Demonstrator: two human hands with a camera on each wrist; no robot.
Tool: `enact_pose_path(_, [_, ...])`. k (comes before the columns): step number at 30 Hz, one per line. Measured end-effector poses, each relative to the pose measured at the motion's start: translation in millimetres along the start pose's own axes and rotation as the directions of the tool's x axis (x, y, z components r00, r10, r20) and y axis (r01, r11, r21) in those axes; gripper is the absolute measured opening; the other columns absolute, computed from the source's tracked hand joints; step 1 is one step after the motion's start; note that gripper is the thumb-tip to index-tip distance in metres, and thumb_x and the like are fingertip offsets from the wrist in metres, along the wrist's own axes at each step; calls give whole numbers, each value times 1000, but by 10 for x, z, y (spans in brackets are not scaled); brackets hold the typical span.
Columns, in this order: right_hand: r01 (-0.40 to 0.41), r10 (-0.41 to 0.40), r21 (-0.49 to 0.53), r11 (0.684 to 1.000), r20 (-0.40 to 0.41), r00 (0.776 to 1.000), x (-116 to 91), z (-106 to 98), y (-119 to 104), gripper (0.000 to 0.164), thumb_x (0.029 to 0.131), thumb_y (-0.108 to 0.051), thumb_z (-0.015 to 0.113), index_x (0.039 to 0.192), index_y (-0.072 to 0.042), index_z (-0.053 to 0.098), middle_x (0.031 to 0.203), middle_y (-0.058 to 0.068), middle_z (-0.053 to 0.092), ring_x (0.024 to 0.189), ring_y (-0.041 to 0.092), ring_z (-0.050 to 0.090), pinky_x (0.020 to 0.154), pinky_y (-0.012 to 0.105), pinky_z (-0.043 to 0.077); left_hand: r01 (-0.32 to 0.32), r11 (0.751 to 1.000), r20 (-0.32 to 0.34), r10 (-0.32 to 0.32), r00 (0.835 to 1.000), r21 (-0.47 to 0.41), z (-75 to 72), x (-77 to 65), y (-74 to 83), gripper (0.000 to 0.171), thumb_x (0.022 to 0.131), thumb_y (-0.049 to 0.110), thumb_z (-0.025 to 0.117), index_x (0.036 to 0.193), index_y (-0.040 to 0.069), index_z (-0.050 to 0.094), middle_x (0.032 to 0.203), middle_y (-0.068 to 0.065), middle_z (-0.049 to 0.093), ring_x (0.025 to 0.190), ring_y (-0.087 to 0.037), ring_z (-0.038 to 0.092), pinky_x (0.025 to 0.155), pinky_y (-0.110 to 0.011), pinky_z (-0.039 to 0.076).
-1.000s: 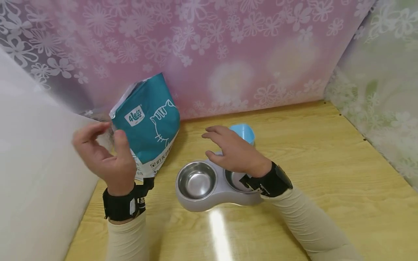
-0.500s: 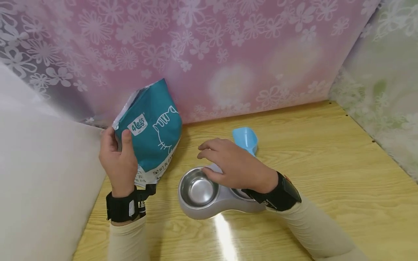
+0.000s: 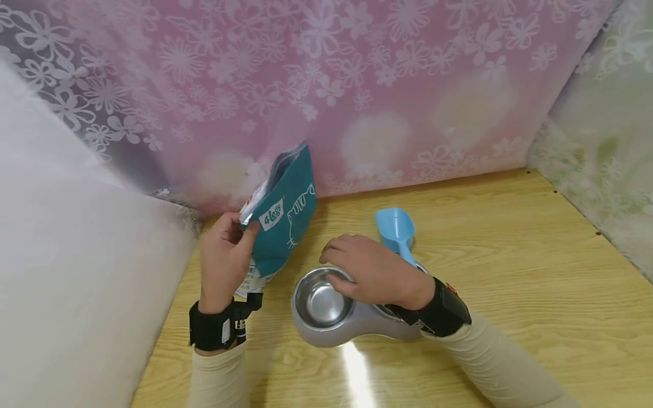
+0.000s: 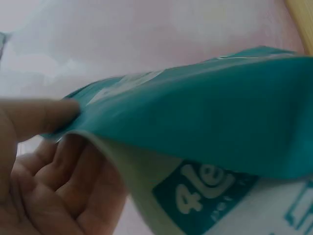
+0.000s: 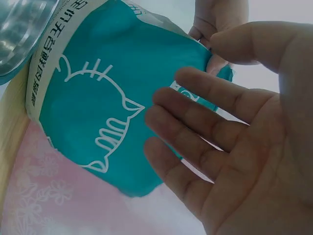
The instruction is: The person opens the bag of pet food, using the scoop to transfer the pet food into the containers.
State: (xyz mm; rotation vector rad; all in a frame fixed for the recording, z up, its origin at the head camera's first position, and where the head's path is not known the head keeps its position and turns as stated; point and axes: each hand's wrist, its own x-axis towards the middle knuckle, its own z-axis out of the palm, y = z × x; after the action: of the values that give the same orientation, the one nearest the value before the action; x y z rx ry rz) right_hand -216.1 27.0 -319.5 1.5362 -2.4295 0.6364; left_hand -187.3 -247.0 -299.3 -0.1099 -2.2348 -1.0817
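A teal and white pet-food bag [image 3: 288, 229] with a cat outline stands against the back curtain, its top parted. My left hand [image 3: 224, 263] pinches its upper left edge. In the left wrist view, the thumb lies over the bag's teal film [image 4: 205, 112] and the other fingers are underneath. My right hand [image 3: 377, 271] hovers over a grey double bowl [image 3: 352, 326] with steel insets and hides much of the right inset. The right wrist view shows this hand [image 5: 234, 142] with loosely extended fingers, holding nothing, in front of the bag [image 5: 93, 88].
Behind the bowl lies a light blue scoop [image 3: 395, 226], its handle reaching toward the right inset. Everything stands on a wood-grain table [image 3: 510, 272]. A pink flowered curtain [image 3: 377, 102] closes the back, and a white wall [image 3: 87, 272] borders the left.
My left hand has come to the bag and taken its upper edge; the bag's mouth gapes wider and its front has turned. My right hand stays above the bowl, slightly lower.
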Motion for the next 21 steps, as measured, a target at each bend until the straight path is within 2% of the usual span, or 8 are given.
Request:
enact_pose_path(3, [-34,34,44,998,-3,999,-16,15,41,48,99,-25,64,142,-5,55,128,6,65,117,23,63,100,40,50,-48,997,107,42,993,57,31,-28,71,11,97,14,71,100,4,69,88,-9,75,73,-16,70,65,-26,53])
enact_pose_path(5, [-61,62,73,995,-14,998,-29,23,61,68,100,-25,64,158,-5,35,134,9,63,123,25,61,102,41,50,-96,991,166,80,983,89,51,-53,108,7,96,14,72,97,7,69,87,-6,75,73,-17,72,65,-31,56])
enact_pose_path(7, [-84,88,94,992,-36,996,-41,30,77,86,99,-25,65,166,-9,13,143,12,58,131,27,57,106,43,48,-146,985,208,124,970,95,58,-80,144,6,93,12,74,95,10,69,88,-5,76,73,-16,72,65,-34,57])
enact_pose_path(9, [-87,94,90,992,-67,993,-47,42,93,94,98,-24,66,167,-11,3,145,15,55,132,28,55,107,44,47,-192,976,249,162,955,99,54,-109,163,6,91,11,74,94,12,69,87,-3,76,70,-12,69,63,-32,55])
enact_pose_path(13, [-45,47,21,999,-136,990,-30,57,108,88,95,-21,69,165,-7,17,146,21,51,133,34,52,110,48,43,-250,961,350,196,916,118,41,-150,221,10,89,9,74,95,14,69,89,1,76,70,-7,67,63,-28,55])
enact_pose_path(17, [-22,17,-30,999,-152,988,-13,53,74,79,94,-23,70,161,-7,32,147,23,48,136,38,49,112,52,40,-284,950,437,203,876,127,71,-169,273,14,86,6,71,96,16,69,90,3,76,74,-5,69,66,-25,56])
enact_pose_path(21, [-39,35,-27,999,-133,991,-9,53,26,77,95,-24,71,160,-7,35,150,23,47,139,38,47,115,53,38,-298,946,476,206,855,127,103,-177,293,14,87,11,73,98,17,68,91,6,76,75,-4,68,67,-26,56])
